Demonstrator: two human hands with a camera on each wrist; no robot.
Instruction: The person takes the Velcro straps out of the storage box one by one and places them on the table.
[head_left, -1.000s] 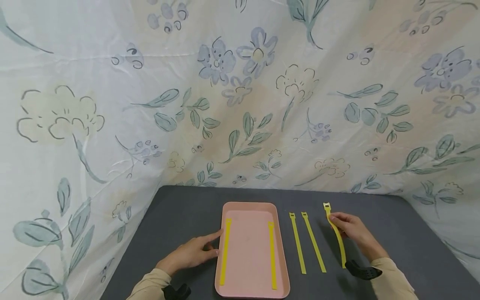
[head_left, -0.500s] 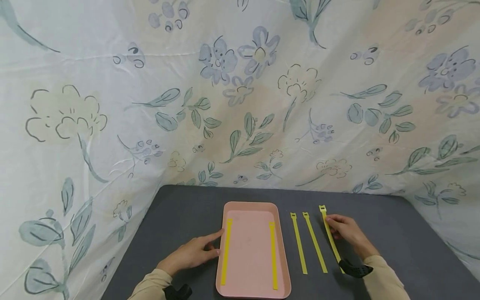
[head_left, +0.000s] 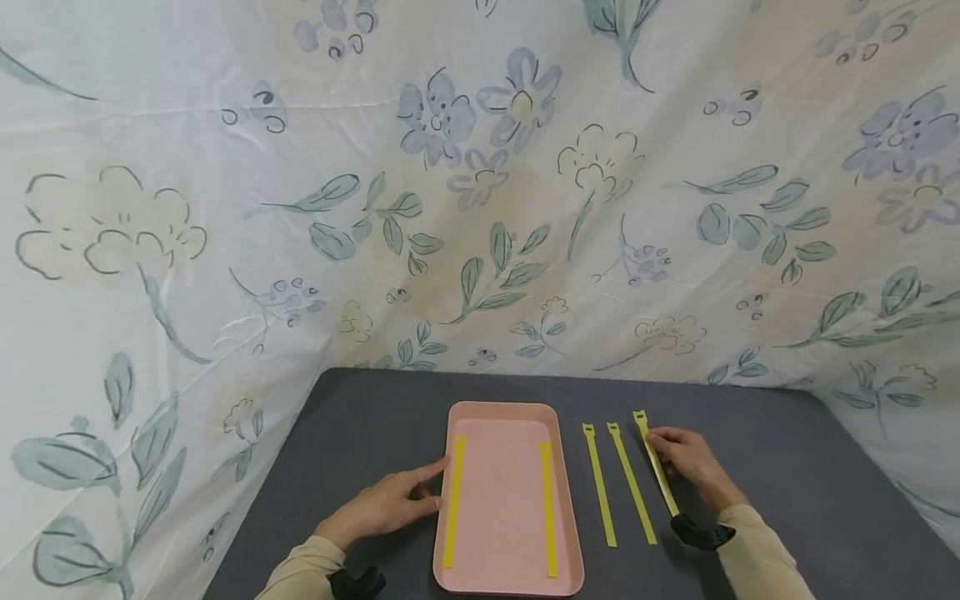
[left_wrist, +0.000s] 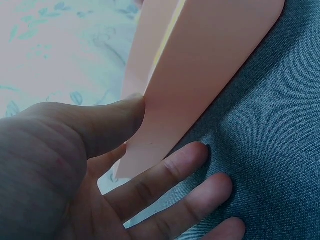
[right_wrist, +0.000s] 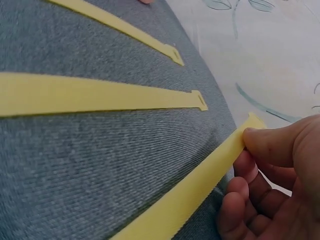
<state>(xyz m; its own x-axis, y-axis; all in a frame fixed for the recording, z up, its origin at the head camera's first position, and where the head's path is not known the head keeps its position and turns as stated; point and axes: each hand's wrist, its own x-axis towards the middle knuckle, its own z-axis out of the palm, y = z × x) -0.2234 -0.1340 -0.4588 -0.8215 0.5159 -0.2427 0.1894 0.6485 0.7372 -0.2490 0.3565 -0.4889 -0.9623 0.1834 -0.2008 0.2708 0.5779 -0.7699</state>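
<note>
Between thumb and fingers, my right hand [head_left: 693, 465] pinches a yellow cable strap [right_wrist: 187, 192] near its slotted head. This strap slants over the dark table, its lower end hidden behind the wrist camera in the head view. Left of it lie two similar yellow straps, a nearer one [head_left: 632, 483] and a farther one [head_left: 600, 487], side by side. My left hand [head_left: 382, 504] is at the left side of the pink tray [head_left: 501, 500], thumb [left_wrist: 125, 112] against its wall and other fingers loosely spread. Inside the tray, a yellow strap [head_left: 453, 508] runs along each long side.
The dark grey cloth-covered table [head_left: 390, 417] carries everything. A floral curtain [head_left: 480, 208] hangs behind it and along both sides. A black wrist camera [head_left: 701, 532] sits on the right wrist, another [head_left: 358, 583] on the left.
My right hand has moved left and slightly down with the yellow cable strap, bringing it closer to the two straps on the table. The left hand stays at the tray.
</note>
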